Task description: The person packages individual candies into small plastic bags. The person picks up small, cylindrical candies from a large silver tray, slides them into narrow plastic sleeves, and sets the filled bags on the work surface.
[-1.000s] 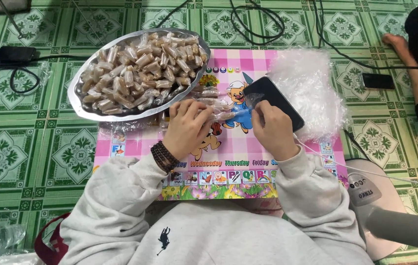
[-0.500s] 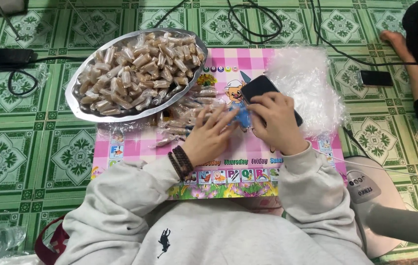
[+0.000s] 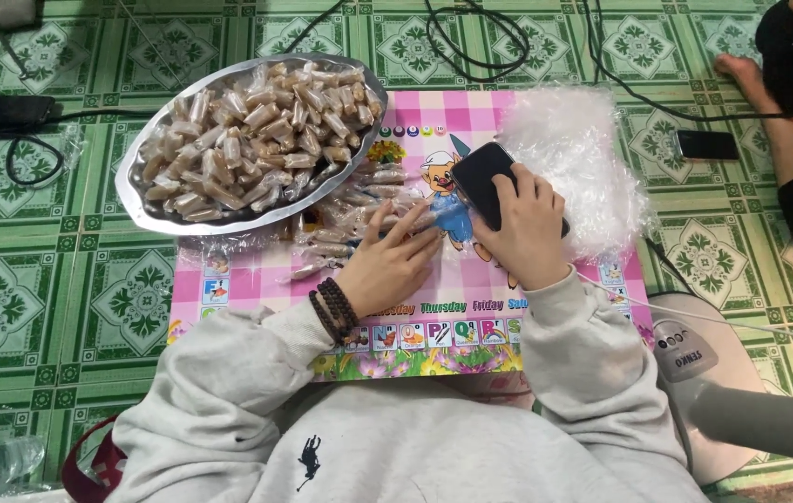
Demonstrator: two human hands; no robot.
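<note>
Left hand [image 3: 385,265] lies flat, fingers spread, on wrapped candies [image 3: 350,228]; right hand [image 3: 522,228] grips a black phone [image 3: 485,177].

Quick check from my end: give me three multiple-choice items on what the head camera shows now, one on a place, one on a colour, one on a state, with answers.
1. Where is the metal tray of wrapped candies?
A. left of the pink mat, partly on it
B. on the person's lap
C. right of the plastic wrappers

2. What colour is the phone under the right hand?
A. white
B. black
C. red

3. How is the left hand?
A. gripping the tray rim
B. raised off the mat
C. resting flat, fingers spread, on the pink mat

Answers: 1 A, the tray overlaps the mat's upper left corner. 2 B, its case shows dark beside the plastic wrappers. 3 C, the palm lies down by loose candies.
</note>
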